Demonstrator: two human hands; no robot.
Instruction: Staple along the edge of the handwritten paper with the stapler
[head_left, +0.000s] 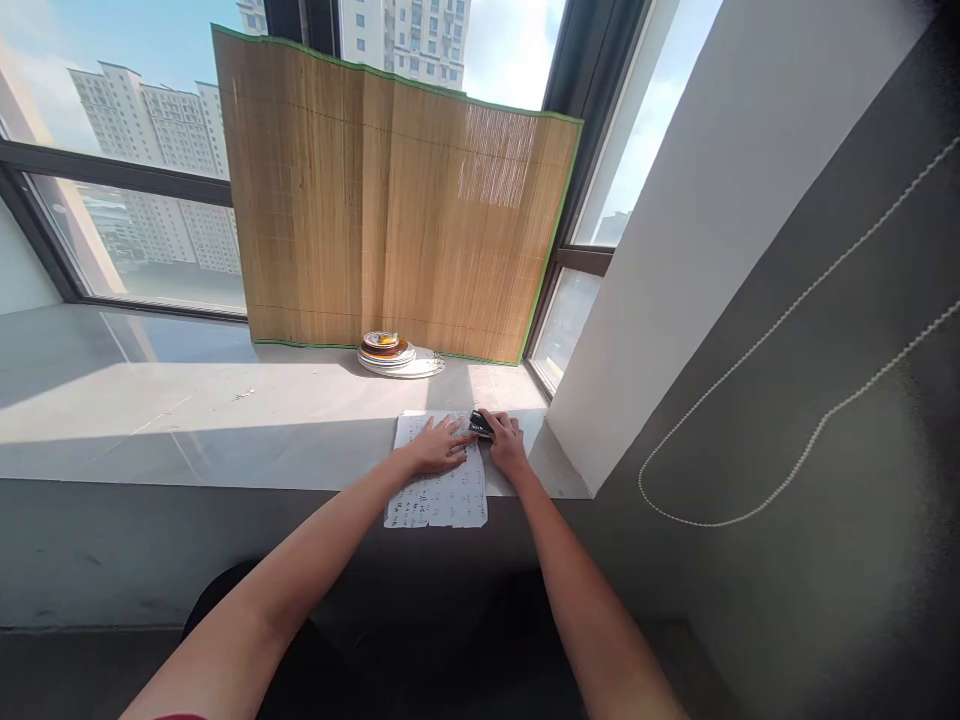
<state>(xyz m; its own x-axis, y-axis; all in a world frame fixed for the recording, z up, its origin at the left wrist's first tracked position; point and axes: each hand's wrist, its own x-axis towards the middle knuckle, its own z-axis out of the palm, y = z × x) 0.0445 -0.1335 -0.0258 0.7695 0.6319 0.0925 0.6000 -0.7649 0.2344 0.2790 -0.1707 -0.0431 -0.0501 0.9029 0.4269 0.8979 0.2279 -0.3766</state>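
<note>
Handwritten paper sheets (439,503) lie on the window ledge, with their lower edge sticking out past its front. My left hand (436,446) rests flat on the paper, fingers spread toward the right. In my right hand (505,442) is a small black stapler (479,424), gripped at the upper right edge of the sheets. The fingertips of my left hand come close to it. The stapler's jaw is too small to make out clearly, and part of it is hidden by my fingers.
Behind the paper, a stack of round plates and discs (386,352) stands against a bamboo mat (405,220) propped on the window. Small bits (244,395) lie on the ledge (150,455) to the left. A beaded cord (705,523) hangs at the right wall.
</note>
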